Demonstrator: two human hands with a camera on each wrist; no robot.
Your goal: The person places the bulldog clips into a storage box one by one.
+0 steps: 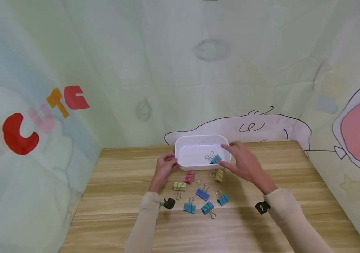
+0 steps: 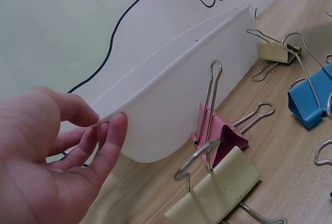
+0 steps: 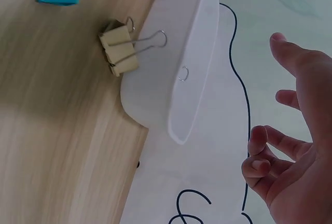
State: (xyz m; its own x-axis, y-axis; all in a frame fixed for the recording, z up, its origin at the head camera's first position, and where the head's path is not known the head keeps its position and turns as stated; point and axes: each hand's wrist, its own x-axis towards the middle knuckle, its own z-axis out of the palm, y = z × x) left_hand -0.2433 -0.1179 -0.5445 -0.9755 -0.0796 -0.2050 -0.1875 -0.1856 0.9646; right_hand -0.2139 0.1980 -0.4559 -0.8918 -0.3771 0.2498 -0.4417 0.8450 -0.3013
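Observation:
A white plastic tray [image 1: 192, 167] stands at the back of the table, a blue binder clip [image 1: 216, 159] lying inside toward its right. My left hand [image 1: 164, 168] pinches the tray's left rim between thumb and fingers, as the left wrist view shows up close. Over the tray's right end is my right hand [image 1: 243, 161], thumb and fingers apart; in the right wrist view this hand [image 3: 290, 146] holds nothing. Near the tray's front wall lie a pink binder clip [image 1: 190, 176] and a pale yellow binder clip [image 1: 219, 175]. Another pale yellow binder clip [image 2: 218, 190] is close to my left hand.
Farther forward on the wooden table [image 1: 119, 196] lie several more binder clips, among them a darker blue binder clip [image 1: 202, 194] and a light blue binder clip [image 1: 189, 207]. Behind the table's back edge hangs a printed cloth [image 1: 119, 116].

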